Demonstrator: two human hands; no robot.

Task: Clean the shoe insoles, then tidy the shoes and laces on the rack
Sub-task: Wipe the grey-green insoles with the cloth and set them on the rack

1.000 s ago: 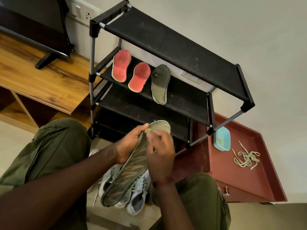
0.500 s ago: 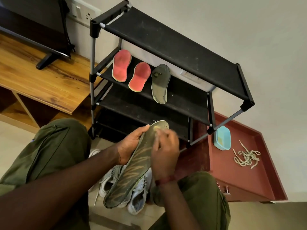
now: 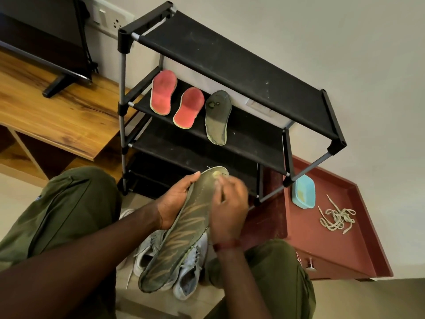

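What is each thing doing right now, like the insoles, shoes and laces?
Held green insole: tilted over the white shoes, gripped by left hand.
Right hand: blurred, at its toe end.
Outer red insole: lying on the rack's second shelf.
Inner red insole: lying beside it.
Shelf green insole: lying on that shelf too.
White shoes: on the floor, side by side.
Laces: tangled on the red tray.

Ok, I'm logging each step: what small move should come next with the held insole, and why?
Likely rub the right hand across the pale spot by the toe of the green insole, which the left hand grips: that mark looks uncleaned.
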